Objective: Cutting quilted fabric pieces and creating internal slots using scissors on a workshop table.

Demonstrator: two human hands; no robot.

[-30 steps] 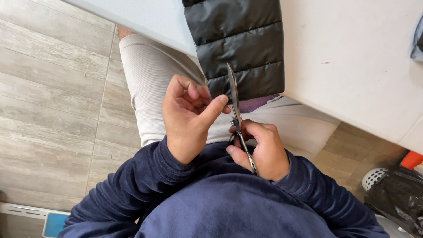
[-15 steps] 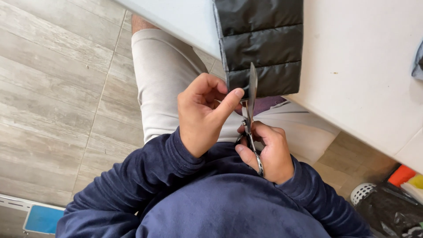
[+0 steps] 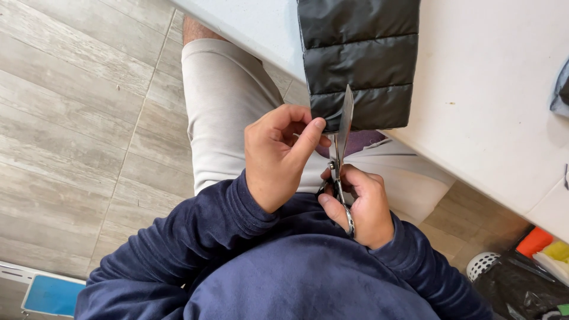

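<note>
My right hand (image 3: 363, 204) grips the handles of metal scissors (image 3: 342, 133), whose blades point up at the lower edge of a black quilted jacket (image 3: 358, 56). The jacket hangs over the edge of a white table (image 3: 486, 112). My left hand (image 3: 278, 154) sits just left of the blades, fingers curled, thumb stretched toward the jacket's bottom hem. Whether it pinches the hem or a thread is hidden by the fingers. I wear a navy sweatshirt and light grey shorts.
Grey wood-look floor tiles (image 3: 77, 118) spread to the left. A blue flat object (image 3: 53, 294) lies at the bottom left. At the bottom right stand a white perforated basket (image 3: 483, 265) and a black bag with orange and yellow items (image 3: 536, 243).
The view has shifted, so hands and jacket sit more to the right. The scissors blades have risen closer to the jacket's hem, and my left thumb has stretched toward it.
</note>
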